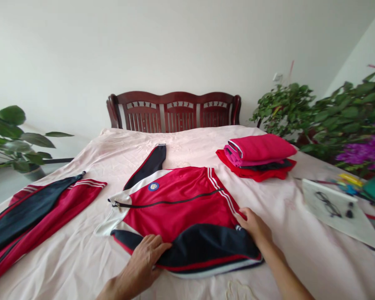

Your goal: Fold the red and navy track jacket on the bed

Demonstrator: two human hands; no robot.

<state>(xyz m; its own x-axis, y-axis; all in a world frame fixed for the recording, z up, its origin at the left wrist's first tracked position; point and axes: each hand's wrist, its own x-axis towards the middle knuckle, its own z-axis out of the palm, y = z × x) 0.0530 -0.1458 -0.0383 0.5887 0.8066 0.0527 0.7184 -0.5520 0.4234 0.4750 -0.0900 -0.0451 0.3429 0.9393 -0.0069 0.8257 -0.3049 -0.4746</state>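
Head view: the jacket (168, 221) is spread on the bed (84, 258), clock centre. At 7 o'clock its near sleeve (209, 243) is grasped by the left hand (146, 256); at 4 o'clock its hem (221, 193) is pinched by the right hand (254, 226).

Lighting's fairly bright, soft & even, src out of frame & exact dir. hard to tell, w/ the wall (175, 50) reading pale grey, a bit dimmer twd. upper R, & only faint shadows in the folds of the bedsheet (193, 146). Navy sleeve (206, 246) goes v. dark & loses detail; red jacket (171, 185) has a mild sheen. Wide-angle distort. stretches the edges, esp. the purple flowers (364, 151) & R-side foliage (350, 106), both smeary & soft vs. the approx. sharp headboard (178, 100) nr. ctr.
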